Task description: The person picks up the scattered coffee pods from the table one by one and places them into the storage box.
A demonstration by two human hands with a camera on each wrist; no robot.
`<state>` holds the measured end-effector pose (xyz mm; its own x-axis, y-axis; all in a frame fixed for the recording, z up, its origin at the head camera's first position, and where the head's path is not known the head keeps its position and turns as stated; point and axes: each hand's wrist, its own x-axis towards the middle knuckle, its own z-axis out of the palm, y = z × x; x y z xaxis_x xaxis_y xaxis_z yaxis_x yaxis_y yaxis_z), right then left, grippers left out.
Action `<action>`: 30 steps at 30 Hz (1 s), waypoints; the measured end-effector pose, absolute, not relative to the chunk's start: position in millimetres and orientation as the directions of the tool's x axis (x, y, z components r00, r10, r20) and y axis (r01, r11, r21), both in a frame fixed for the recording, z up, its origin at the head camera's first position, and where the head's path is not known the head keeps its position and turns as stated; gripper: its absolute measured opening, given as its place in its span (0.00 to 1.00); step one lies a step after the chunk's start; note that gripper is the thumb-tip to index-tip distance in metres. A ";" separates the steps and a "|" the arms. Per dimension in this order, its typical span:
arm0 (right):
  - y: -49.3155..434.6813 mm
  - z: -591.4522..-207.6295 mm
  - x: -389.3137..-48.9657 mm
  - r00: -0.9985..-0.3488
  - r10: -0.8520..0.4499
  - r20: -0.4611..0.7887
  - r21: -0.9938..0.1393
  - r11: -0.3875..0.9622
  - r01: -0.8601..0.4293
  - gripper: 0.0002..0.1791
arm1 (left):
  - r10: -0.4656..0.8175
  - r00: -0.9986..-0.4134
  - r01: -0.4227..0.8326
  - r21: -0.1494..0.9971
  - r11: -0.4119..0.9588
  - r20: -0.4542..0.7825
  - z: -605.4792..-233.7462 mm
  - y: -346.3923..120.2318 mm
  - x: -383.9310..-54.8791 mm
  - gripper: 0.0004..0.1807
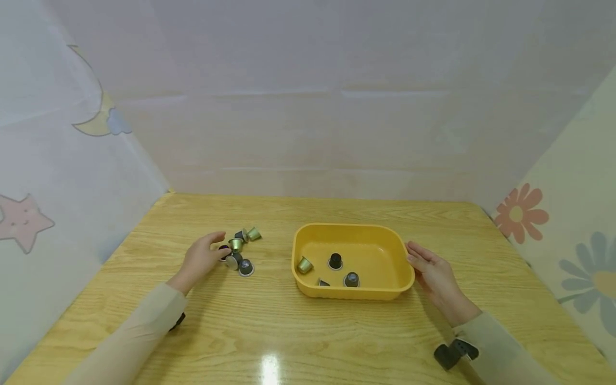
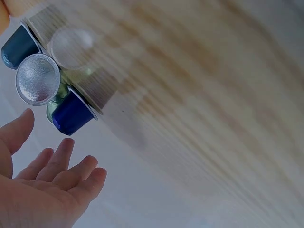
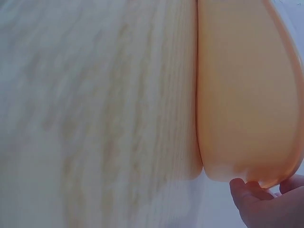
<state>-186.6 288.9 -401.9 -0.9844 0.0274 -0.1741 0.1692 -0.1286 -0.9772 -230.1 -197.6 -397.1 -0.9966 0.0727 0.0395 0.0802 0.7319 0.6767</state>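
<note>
On the left of the table lies a loose cluster of coffee capsules, among them a dark purple-blue capsule, a green capsule and a grey capsule. My left hand reaches in from the left, fingertips right at the purple-blue one; the left wrist view has its fingers spread, a small gap short of it. A yellow tray stands right of centre. At its right end my right hand holds the rim, thumb at the edge and fingers against the outer wall.
Inside the tray are several capsules, such as a green capsule, a black capsule and a grey capsule. The wooden table backs onto a pale sheet, with printed sheets at both sides.
</note>
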 end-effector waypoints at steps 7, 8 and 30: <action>290.1 -401.4 -186.4 -0.982 0.024 -0.186 -0.976 -0.118 0.182 0.35 | 0.104 -0.995 0.077 0.673 0.736 0.000 -402.1 -204.0 -233.2 0.31; 289.9 -401.1 -186.3 -0.982 0.024 -0.188 -0.976 -0.115 0.184 0.35 | 0.105 -0.994 0.070 0.677 0.733 -0.011 -402.5 -204.5 -233.3 0.31; 285.1 -397.4 -185.3 -0.978 0.041 -0.204 -0.976 -0.084 0.200 0.33 | 0.072 -0.996 0.021 0.653 0.757 -0.052 -396.1 -208.4 -236.8 0.23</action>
<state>-185.3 285.1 -397.4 -0.9780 0.0407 -0.2044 0.2005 -0.0841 -0.9761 -236.8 -208.4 -396.1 -0.9960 0.0724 -0.0522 0.0208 0.7572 0.6529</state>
